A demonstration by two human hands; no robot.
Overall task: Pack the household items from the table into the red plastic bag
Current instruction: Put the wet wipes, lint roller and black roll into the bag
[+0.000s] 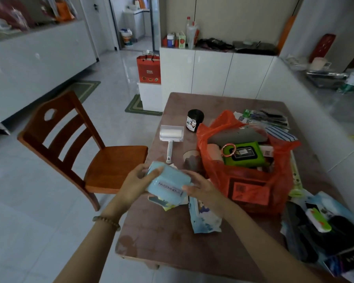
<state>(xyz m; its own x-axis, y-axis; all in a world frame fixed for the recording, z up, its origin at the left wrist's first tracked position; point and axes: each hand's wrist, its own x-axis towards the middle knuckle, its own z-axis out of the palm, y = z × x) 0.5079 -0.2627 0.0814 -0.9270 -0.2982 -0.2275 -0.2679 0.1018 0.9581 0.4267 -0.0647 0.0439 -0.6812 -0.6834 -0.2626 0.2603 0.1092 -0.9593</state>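
Brown tabletop (172, 237): both hands, left (138, 181) and right (200, 185), fingers clamped on a soft, light blue pack (168, 181), left of the red bag (251, 186).

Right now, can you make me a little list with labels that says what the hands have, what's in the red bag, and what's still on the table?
left hand: holds the left side of the light blue pack
right hand: holds the pack's right side
pack position: lifted above the table's left edge, left of the bag
red plastic bag: open, standing on the table
seen in bag: green wipes pack, pink ring
still on table: lint roller, black jar, blue-white packet
beside table: wooden chair
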